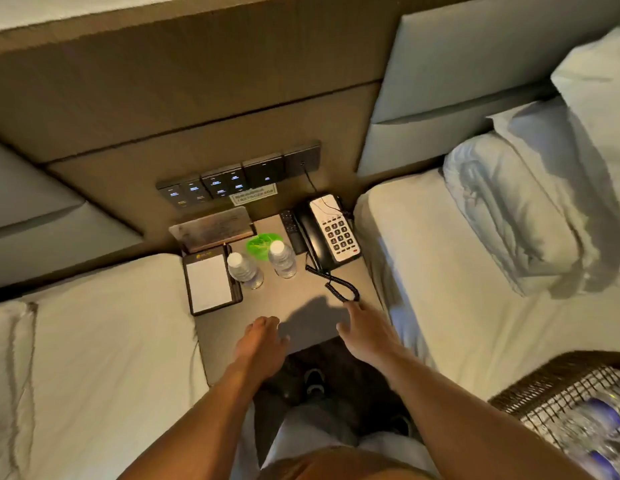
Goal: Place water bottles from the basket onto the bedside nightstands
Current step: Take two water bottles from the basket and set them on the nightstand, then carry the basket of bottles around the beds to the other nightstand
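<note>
Two clear water bottles with white caps stand upright on the grey nightstand [294, 292]: one [244, 270] beside the notepad, the other [282, 258] near the phone. My left hand [261, 337] hovers over the nightstand's front edge, fingers loosely apart, holding nothing. My right hand [365, 329] is at the front right corner, fingers spread, also holding nothing. Both hands are well short of the bottles. The wicker basket [530, 386] rests on the right bed at the lower right, with several more bottles [592, 424] blurred inside.
A black phone [327, 232] with coiled cord [339, 284], a remote [291, 228], a green coaster [261, 244], a notepad holder [211, 284] and a card stand [213, 228] share the nightstand. Switch panels [239, 180] line the headboard. Beds flank both sides; my shoes [313, 381] show below.
</note>
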